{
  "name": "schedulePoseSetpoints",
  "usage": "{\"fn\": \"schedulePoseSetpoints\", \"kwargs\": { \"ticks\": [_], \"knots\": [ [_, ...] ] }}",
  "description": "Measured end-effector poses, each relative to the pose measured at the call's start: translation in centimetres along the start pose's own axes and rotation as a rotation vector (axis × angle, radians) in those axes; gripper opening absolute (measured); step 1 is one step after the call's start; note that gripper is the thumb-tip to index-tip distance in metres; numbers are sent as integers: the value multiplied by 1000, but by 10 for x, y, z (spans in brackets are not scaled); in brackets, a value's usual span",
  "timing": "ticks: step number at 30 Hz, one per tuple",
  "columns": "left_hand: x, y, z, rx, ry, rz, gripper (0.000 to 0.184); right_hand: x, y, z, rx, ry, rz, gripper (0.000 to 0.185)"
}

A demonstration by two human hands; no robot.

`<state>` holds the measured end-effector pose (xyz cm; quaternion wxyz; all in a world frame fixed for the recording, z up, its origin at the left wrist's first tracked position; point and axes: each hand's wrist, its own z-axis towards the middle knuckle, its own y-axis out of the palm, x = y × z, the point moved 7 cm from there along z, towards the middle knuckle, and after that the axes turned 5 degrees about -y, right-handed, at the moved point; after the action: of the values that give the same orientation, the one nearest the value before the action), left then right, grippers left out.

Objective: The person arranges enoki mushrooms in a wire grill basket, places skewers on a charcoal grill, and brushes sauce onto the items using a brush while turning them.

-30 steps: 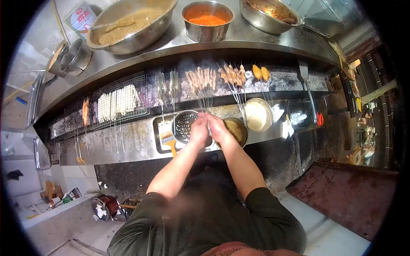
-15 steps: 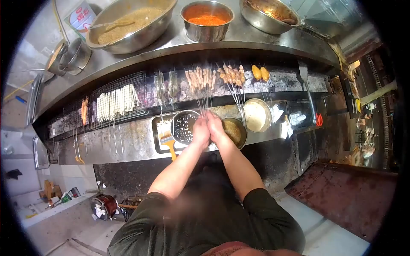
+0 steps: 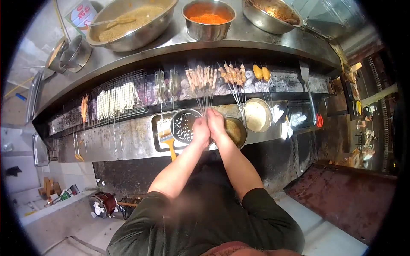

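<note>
My left hand (image 3: pixel 201 132) and my right hand (image 3: pixel 216 122) are pressed together, closed round the lower ends of a bunch of meat skewers (image 3: pixel 201 78). The thin metal rods fan out from between my palms, with the pale meat over the coals. Just right of them lies a second bunch of browner meat skewers (image 3: pixel 232 75). Beneath my left hand a round pot (image 3: pixel 183 127) with white bits in it is partly covered. A bowl of brownish liquid (image 3: pixel 234 130) stands by my right wrist. My fingertips are largely hidden.
Left on the grill are a wire rack of white skewers (image 3: pixel 117 101), a shrimp-like skewer (image 3: pixel 84 110) and dark skewers (image 3: pixel 172 83). Yellow pieces (image 3: pixel 261 72) and a metal spatula (image 3: pixel 306 81) lie right. A yellow-handled brush (image 3: pixel 168 143) rests in a tray. Seasoning bowls (image 3: pixel 209 32) line the shelf.
My right hand has slid slightly forward along my left hand. The meat skewers stay in about the same place over the coals, and the view has shifted a little.
</note>
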<state>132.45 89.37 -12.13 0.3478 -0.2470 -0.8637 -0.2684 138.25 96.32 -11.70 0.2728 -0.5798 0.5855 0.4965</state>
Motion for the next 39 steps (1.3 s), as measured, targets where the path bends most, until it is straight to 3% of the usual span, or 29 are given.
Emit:
{"fn": "schedulePoseSetpoints", "kwargs": {
  "ticks": [12,24,27,39],
  "knots": [
    [1,-1,-2,15,-17,-56,20,7,2,8,-31,10,-6,17],
    [3,-7,-7,25,6,-70,18,5,1,7,34,-27,-28,19],
    [-2,-14,1,38,52,-31,18,-16,7,-9,50,101,-4,18],
    [14,-11,-14,52,20,-115,15,-1,1,4,17,38,-22,14]
  ]
}}
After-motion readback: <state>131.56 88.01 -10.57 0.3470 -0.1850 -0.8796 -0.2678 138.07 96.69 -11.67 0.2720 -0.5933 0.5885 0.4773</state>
